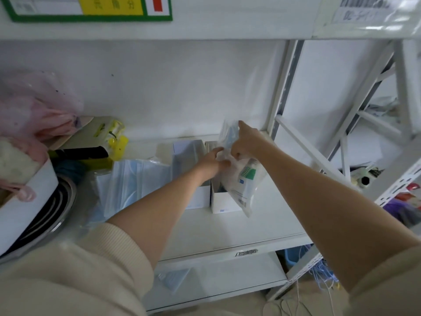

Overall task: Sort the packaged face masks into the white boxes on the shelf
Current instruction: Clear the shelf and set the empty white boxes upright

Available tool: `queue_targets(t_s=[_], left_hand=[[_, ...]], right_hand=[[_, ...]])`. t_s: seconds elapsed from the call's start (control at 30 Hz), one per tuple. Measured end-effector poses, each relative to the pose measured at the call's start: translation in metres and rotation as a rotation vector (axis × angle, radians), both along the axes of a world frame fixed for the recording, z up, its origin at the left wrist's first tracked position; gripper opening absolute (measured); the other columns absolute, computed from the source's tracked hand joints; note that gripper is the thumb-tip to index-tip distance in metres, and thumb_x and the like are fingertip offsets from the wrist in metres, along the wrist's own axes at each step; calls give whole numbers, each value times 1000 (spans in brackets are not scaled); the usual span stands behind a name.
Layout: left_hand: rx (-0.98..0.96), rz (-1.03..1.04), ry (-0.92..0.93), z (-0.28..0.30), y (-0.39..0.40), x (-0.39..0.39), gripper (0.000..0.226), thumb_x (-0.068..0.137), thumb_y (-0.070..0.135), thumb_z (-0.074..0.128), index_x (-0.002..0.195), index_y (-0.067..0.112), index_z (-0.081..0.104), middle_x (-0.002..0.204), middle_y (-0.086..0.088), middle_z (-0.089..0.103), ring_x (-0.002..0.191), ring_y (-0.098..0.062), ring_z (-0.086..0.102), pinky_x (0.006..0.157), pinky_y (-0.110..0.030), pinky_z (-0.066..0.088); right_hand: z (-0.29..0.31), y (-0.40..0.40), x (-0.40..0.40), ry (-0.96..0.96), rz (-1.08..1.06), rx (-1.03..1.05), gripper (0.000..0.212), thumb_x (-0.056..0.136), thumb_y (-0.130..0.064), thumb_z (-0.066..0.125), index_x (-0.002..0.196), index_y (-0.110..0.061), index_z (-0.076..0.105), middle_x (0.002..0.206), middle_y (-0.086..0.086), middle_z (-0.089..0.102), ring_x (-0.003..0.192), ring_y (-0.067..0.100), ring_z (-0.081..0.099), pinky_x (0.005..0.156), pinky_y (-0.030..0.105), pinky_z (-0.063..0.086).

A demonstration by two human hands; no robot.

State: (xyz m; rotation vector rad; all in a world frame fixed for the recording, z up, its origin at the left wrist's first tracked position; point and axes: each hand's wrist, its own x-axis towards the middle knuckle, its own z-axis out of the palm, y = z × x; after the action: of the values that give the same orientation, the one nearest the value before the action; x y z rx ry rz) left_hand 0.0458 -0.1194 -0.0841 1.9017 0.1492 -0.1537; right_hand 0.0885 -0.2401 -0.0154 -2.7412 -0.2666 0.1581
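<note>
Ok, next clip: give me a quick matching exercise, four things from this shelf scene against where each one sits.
Things:
1. mask packet
2. pink bag
3. loose masks
4. white boxes

Places:
A. far left of the shelf
B. middle of the shelf, under the hands
C. lying left of the boxes
D. held by the left hand and right hand

Pairs: 1-D, 2-A, 3-C, 4-B

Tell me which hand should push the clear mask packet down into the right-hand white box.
Right, probably. The right hand pinches the top of the mask packet, which hangs over the right white box, so it can likely press downward. The left hand grips the packet's middle, better placed to steady it.
</note>
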Motion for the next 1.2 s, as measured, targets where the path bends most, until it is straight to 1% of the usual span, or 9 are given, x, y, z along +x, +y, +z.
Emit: queue_targets(t_s=[0.2, 0.33, 0.5, 0.73, 0.93, 1.07, 1.13, 1.17, 1.2], left_hand=[[111, -16, -18, -9, -8, -5, 56, 87, 38, 64, 138, 22, 46, 134, -7, 56, 120, -24, 55, 100, -37, 46], [181, -52, -32, -9, -8, -7, 51, 91, 35, 59, 139, 25, 46, 131, -4, 59, 112, -20, 57, 83, -25, 44], [202, -68, -35, -8, -6, -6, 52, 93, 31, 56, 142, 22, 41, 132, -7, 57, 116, -22, 56, 89, -26, 41], [-26, -12, -52, 3, -3, 0, 67, 91, 37, 59, 148, 17, 30, 139, -5, 49, 109, -15, 53, 69, -13, 43], [-147, 112, -61, 23, -2, 2, 57, 98, 41, 44, 144, 8, 34, 143, -10, 46, 127, -23, 48, 97, -27, 38], [-455, 70, -4, 26, 5, 5, 26, 98, 43, 40, 105, 26, 59, 79, 12, 65, 59, 1, 59, 66, -13, 44], [-500, 33, 75, 27, 9, 7, 34, 93, 56, 40, 111, 32, 57, 66, 15, 62, 71, -15, 61, 87, -13, 45], [-485, 37, 110, 25, 11, 10, 45, 89, 64, 40, 118, 32, 56, 75, 13, 64, 82, -8, 40, 107, -23, 34], [-460, 65, 146, 24, 13, 12, 59, 84, 72, 41, 127, 32, 51, 98, 8, 66, 130, -38, 31, 115, -37, 23]], right_hand=[[14, 5, -6, 237, 23, -159, 50, 63, -24, 79, 101, -10, 48, 75, 1, 53, 59, 16, 54, 44, 23, 39], [5, 8, -5, 250, 81, -186, 61, 66, -13, 79, 118, -1, 50, 103, 11, 58, 87, 25, 58, 78, 33, 53], [-2, 0, -4, 188, 53, -70, 57, 64, -3, 73, 115, -7, 50, 94, 9, 55, 65, 15, 50, 50, 24, 41], [33, -18, 2, 74, 37, 67, 62, 62, -3, 73, 117, -9, 45, 90, 6, 54, 76, 20, 55, 53, 26, 44], [59, -24, 3, -62, -47, 329, 77, 61, -5, 73, 129, -18, 40, 91, 0, 51, 75, 20, 58, 53, 28, 50], [63, -21, 0, -76, -100, 487, 88, 60, -4, 74, 137, -23, 35, 104, 0, 52, 67, 16, 57, 45, 23, 44], [66, -21, 0, -85, -109, 508, 84, 60, -4, 74, 133, -23, 39, 102, 0, 57, 70, 18, 59, 46, 25, 47], [68, -21, 1, -83, -123, 520, 82, 60, -4, 74, 132, -23, 40, 98, 1, 58, 72, 20, 61, 47, 26, 48], [71, -21, 1, -80, -144, 540, 81, 60, -4, 74, 131, -24, 40, 93, 0, 58, 72, 20, 62, 46, 27, 49]])
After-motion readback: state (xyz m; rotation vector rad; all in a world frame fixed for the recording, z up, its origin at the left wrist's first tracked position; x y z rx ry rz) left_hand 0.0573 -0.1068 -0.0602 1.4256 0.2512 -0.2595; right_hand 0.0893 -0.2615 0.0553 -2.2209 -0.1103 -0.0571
